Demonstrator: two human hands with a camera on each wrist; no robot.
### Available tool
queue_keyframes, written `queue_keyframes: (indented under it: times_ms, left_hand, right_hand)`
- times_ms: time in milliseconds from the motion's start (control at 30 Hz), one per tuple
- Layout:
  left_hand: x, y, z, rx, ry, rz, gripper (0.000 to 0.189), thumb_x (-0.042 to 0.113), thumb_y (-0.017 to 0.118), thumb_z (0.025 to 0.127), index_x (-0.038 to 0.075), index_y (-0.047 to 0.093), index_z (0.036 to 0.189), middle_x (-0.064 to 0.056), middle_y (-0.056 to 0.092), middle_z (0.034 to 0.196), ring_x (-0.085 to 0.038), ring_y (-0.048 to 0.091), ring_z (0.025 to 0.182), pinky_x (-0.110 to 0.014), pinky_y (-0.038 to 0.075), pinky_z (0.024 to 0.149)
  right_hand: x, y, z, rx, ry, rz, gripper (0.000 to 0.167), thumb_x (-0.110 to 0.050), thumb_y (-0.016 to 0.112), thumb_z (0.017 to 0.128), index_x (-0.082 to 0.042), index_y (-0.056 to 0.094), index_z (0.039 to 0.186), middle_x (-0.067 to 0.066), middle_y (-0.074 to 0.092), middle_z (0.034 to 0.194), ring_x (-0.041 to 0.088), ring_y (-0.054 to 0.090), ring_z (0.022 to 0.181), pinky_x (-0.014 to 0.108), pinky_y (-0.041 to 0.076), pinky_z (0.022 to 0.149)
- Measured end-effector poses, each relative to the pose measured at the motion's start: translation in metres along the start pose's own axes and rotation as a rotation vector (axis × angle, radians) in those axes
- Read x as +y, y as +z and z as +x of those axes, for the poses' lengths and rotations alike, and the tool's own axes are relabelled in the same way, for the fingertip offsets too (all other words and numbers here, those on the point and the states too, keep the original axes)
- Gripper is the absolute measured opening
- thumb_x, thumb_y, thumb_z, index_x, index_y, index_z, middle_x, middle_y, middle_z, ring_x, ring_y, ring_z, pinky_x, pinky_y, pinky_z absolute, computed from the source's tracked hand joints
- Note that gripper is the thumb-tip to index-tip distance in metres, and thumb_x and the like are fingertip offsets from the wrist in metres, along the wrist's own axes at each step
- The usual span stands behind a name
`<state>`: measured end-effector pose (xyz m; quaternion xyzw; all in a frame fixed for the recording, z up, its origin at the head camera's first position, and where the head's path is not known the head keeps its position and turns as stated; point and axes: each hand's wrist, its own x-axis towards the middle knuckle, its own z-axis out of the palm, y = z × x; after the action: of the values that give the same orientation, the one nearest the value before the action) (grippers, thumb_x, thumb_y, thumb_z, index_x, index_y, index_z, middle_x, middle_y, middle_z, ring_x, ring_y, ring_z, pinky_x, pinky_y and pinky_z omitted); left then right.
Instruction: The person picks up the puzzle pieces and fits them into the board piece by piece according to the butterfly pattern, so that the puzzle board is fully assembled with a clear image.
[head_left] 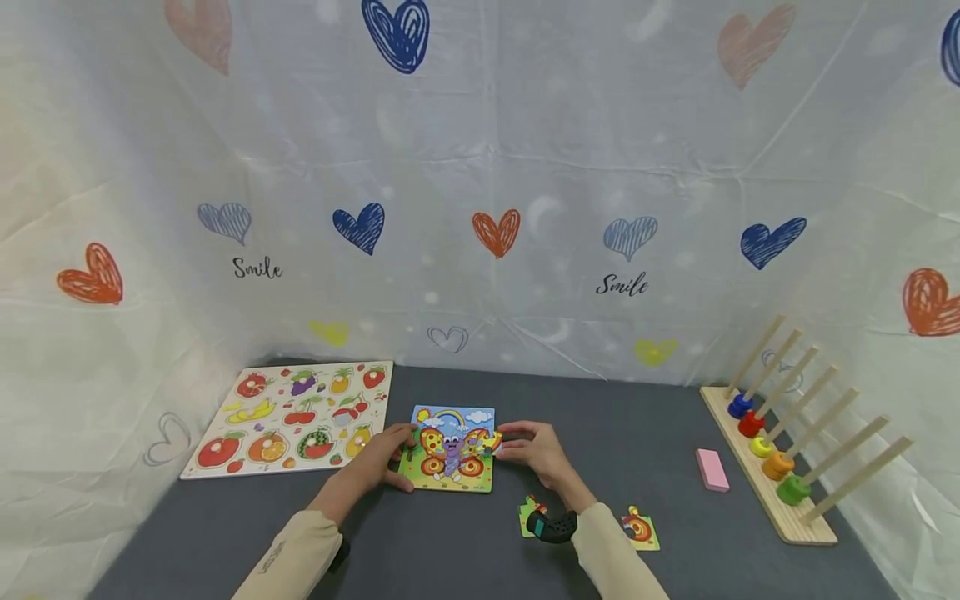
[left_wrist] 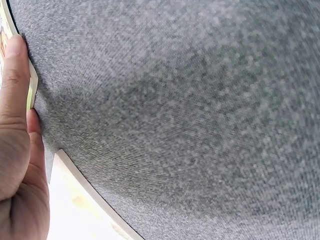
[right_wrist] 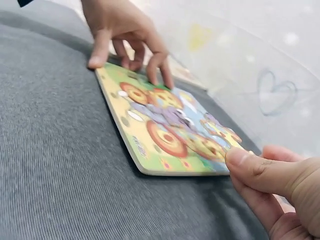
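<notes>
A butterfly puzzle board [head_left: 450,479] lies flat on the dark table. At its left edge, my left hand [head_left: 382,456] holds it, thumb at the near corner and fingers farther up; the right wrist view shows this hand [right_wrist: 127,37] from across the board. Between thumb and fingers, my right hand [head_left: 536,452] pinches a yellow puzzle piece [right_wrist: 222,132] over the board's right side. Its exact outline is partly hidden by the fingertips. Two more puzzle pieces lie on the table: one [head_left: 527,517] beside the right wrist, another [head_left: 640,530] right of the forearm.
A fruit puzzle board [head_left: 285,425] lies at the back left. To the right stands a wooden peg rack [head_left: 776,483] with coloured rings, and a pink block [head_left: 712,470] lies beside it. A curtain [head_left: 487,183] printed with hearts hangs behind the table.
</notes>
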<state>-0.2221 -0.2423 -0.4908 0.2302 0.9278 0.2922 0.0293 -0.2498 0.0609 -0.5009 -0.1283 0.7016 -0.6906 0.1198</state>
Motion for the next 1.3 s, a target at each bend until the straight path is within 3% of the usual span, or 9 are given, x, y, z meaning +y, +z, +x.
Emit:
queue_keyframes:
  times_ms: [167, 400, 633, 900, 1067, 1300]
  left_hand:
    - [0.0, 0.0, -0.001, 0.007, 0.021, 0.002, 0.058, 0.021, 0.091, 0.063, 0.0, 0.057, 0.105, -0.027, 0.046, 0.135, -0.03, 0.055, 0.099, -0.045, 0.045, 0.086]
    - [0.001, 0.0, 0.0, 0.002, 0.01, 0.002, 0.058, 0.021, 0.09, 0.063, 0.0, 0.057, 0.105, -0.027, 0.046, 0.136, -0.033, 0.055, 0.103, -0.047, 0.044, 0.088]
    - [-0.001, 0.001, 0.001, -0.008, -0.017, 0.008, 0.056, 0.023, 0.09, 0.063, 0.002, 0.057, 0.103, -0.025, 0.046, 0.136, -0.031, 0.055, 0.101, -0.045, 0.045, 0.086]
    - [-0.001, 0.001, 0.003, -0.014, 0.002, 0.005, 0.058, 0.023, 0.091, 0.063, 0.001, 0.057, 0.105, -0.026, 0.046, 0.136, -0.03, 0.055, 0.099, -0.045, 0.046, 0.085]
    - [0.001, 0.001, 0.003, -0.021, -0.005, 0.01, 0.059, 0.023, 0.09, 0.063, 0.0, 0.057, 0.107, -0.025, 0.045, 0.137, -0.031, 0.055, 0.102, -0.047, 0.045, 0.087]
    - [0.0, 0.0, 0.002, -0.02, -0.026, 0.003, 0.061, 0.023, 0.091, 0.063, -0.001, 0.059, 0.109, -0.025, 0.045, 0.137, -0.03, 0.055, 0.101, -0.046, 0.046, 0.087]
  right_hand:
    - [0.001, 0.014, 0.007, 0.001, -0.009, -0.083, 0.036, 0.01, 0.073, 0.078, 0.012, 0.063, 0.112, 0.027, 0.064, 0.107, 0.033, 0.067, 0.089, 0.038, 0.056, 0.072]
    - [-0.002, 0.027, 0.013, 0.086, -0.043, -0.338, 0.031, 0.005, 0.078, 0.074, 0.005, 0.07, 0.104, 0.018, 0.071, 0.09, 0.021, 0.07, 0.074, 0.032, 0.055, 0.064]
    - [-0.003, 0.034, 0.015, 0.107, -0.07, -0.449, 0.03, 0.002, 0.081, 0.072, 0.003, 0.072, 0.1, 0.014, 0.071, 0.081, 0.017, 0.068, 0.067, 0.028, 0.054, 0.059]
    - [-0.003, 0.032, 0.016, 0.105, -0.103, -0.638, 0.033, -0.007, 0.086, 0.069, -0.002, 0.073, 0.1, 0.005, 0.065, 0.079, 0.01, 0.054, 0.069, 0.026, 0.045, 0.058]
    - [-0.008, 0.029, 0.015, 0.107, -0.119, -0.595, 0.035, -0.004, 0.084, 0.071, 0.0, 0.071, 0.103, 0.01, 0.068, 0.084, 0.014, 0.057, 0.07, 0.026, 0.046, 0.057]
    - [-0.004, 0.038, 0.018, 0.107, -0.166, -0.405, 0.025, 0.009, 0.074, 0.077, 0.007, 0.068, 0.101, 0.019, 0.07, 0.09, 0.026, 0.068, 0.08, 0.027, 0.055, 0.066]
